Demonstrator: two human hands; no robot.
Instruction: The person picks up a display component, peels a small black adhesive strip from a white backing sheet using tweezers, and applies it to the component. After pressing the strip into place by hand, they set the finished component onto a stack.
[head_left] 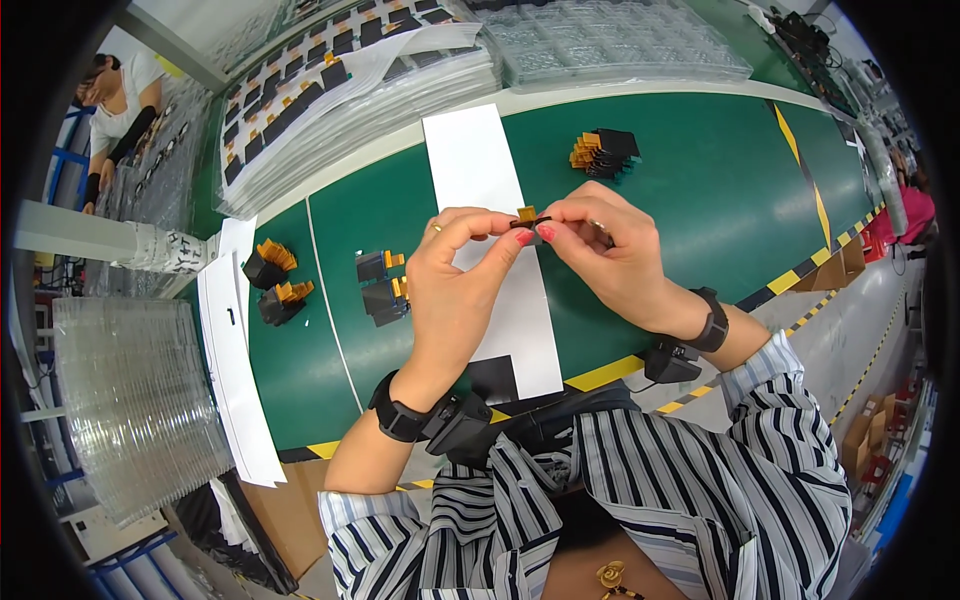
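Observation:
Over the white paper strip [472,150], I hold a small black screen panel with an orange flex cable [527,213] up edge-on. My left hand [450,275] pinches its left end between thumb and fingertips. At the other end, my right hand [620,265] grips it the same way. To the left of my left hand lie two small groups of similar black panels [380,298] with orange cables. Farther left sit two more bunches of panels [268,265]. A thicker stack of panels [618,146] stands beyond my right hand. A flat black square [492,380] rests on the strip's near end.
The green table [690,200] has a yellow-and-black taped near edge. Stacked trays of panels [350,105] and clear plastic trays [620,50] line its back. White sheets [235,350] hang over the left edge, beside more clear trays [135,400]. A person [125,90] sits at far left.

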